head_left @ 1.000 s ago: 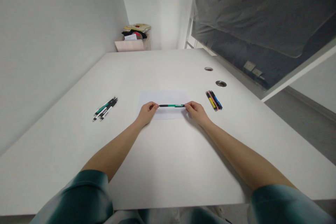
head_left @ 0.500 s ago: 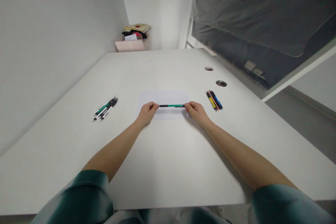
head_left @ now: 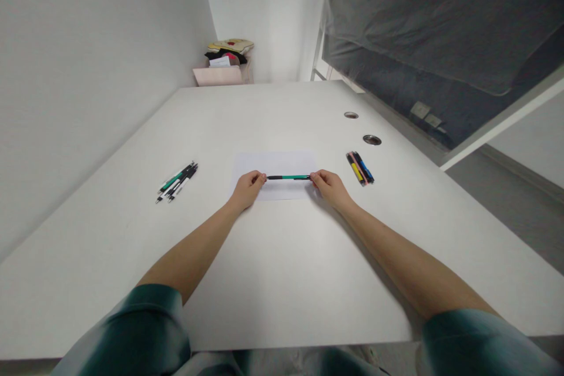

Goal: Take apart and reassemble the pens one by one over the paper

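Note:
A green and black pen (head_left: 288,177) is held level just over a white sheet of paper (head_left: 275,162) on the white table (head_left: 273,258). My left hand (head_left: 248,187) pinches the pen's dark left end. The pen's right end is pinched by my right hand (head_left: 328,186). Both hands rest at the near edge of the paper with fingers curled.
Several pens (head_left: 177,181) lie in a bunch on the table's left side. A small bunch of yellow, pink and blue markers (head_left: 359,168) lies to the right, near two round cable holes (head_left: 371,140). A pink box with clutter (head_left: 222,68) stands beyond the far edge. A bed frame (head_left: 440,59) is at right.

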`<state>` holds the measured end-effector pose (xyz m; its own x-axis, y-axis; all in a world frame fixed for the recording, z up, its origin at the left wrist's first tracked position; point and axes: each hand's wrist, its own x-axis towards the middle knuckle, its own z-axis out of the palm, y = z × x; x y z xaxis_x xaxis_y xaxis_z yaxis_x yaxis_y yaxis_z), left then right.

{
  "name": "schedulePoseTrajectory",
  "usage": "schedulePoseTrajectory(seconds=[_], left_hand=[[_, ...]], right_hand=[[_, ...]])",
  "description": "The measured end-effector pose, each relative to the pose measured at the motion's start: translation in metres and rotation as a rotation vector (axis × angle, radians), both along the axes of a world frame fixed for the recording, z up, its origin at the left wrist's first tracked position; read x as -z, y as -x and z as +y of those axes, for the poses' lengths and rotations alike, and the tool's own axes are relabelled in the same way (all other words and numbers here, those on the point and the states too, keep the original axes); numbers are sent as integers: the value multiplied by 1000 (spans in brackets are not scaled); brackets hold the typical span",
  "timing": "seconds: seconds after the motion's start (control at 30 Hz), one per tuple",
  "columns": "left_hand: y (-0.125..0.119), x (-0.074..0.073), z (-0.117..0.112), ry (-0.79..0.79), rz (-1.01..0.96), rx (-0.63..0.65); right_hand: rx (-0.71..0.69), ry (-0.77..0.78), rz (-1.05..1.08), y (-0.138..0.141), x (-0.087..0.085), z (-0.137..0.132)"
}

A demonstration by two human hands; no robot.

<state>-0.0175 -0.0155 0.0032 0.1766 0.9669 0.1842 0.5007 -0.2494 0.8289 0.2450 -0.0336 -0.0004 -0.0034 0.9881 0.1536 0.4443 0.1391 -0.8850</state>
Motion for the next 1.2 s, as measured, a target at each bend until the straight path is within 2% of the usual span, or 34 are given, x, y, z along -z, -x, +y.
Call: schedulePoseTrajectory(seconds=[0.97,1.2], left_hand=[[0,1,0,1,10,0],[-1,-1,-1,-11,17,2]], right_hand=[[5,-14,-28,2,-4,-1],[2,-16,-31,1,0,1]])
